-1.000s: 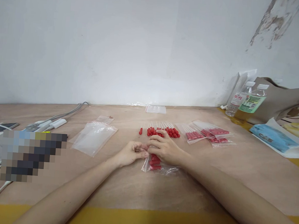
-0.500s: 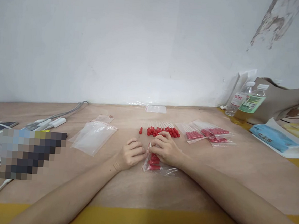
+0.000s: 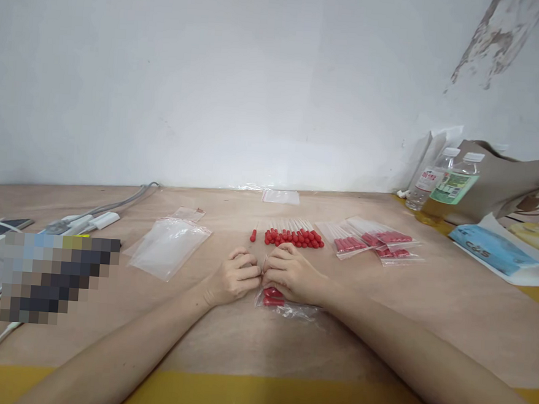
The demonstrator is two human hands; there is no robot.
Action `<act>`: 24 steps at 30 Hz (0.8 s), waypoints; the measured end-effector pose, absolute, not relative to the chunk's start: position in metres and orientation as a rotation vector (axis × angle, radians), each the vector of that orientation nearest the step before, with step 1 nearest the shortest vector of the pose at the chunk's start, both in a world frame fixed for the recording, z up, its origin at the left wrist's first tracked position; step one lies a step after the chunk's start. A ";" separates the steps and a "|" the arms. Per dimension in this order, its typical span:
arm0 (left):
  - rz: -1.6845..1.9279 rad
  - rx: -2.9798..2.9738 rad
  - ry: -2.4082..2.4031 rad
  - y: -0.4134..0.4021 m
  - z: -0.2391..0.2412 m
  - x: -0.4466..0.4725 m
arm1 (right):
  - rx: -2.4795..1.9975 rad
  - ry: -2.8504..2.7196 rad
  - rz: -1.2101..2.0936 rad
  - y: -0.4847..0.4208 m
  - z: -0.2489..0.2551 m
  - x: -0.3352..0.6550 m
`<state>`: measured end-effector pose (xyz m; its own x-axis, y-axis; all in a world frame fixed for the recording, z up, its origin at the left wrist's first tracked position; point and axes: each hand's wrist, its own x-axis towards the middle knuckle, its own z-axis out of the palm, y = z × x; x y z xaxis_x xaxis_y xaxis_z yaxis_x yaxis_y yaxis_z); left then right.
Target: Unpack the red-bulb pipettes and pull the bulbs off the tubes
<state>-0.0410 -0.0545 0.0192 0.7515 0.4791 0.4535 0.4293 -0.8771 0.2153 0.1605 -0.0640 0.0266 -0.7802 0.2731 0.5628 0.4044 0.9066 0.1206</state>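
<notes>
A clear zip bag (image 3: 296, 314) lies flat on the table in front of me, with several red-tipped sticks (image 3: 273, 297) inside it. My right hand (image 3: 292, 274) rests over the bag, fingers curled closed at its left edge and covering most of the sticks. My left hand (image 3: 235, 278) is closed at that same edge, its fingertips close to those of my right hand. What the fingertips pinch is mostly hidden. Just beyond my hands lies a row of loose red-headed sticks (image 3: 295, 236) with thin white stems; one single stick (image 3: 253, 235) lies apart on the left.
Empty zip bags (image 3: 169, 249) lie to the left, and filled bags (image 3: 352, 243) overlap to the right. A small white packet (image 3: 281, 196) is by the wall. Bottles (image 3: 455, 184) and a blue tissue pack (image 3: 501, 249) stand far right; cables (image 3: 121, 204) run at left.
My right hand has shifted slightly left and toward me, its fingers now lower and more bunched, covering more of the bagged sticks. My left hand has barely moved.
</notes>
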 end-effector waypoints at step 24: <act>0.543 2.808 0.614 -0.052 0.034 -0.056 | -0.871 -2.303 0.460 -0.067 0.047 0.192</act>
<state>-0.0560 -0.0520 0.0343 0.8450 0.4379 0.3070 0.3583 -0.8897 0.2830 0.1921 -0.0674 0.0467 -0.5860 0.6861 0.4312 0.4679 0.7209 -0.5113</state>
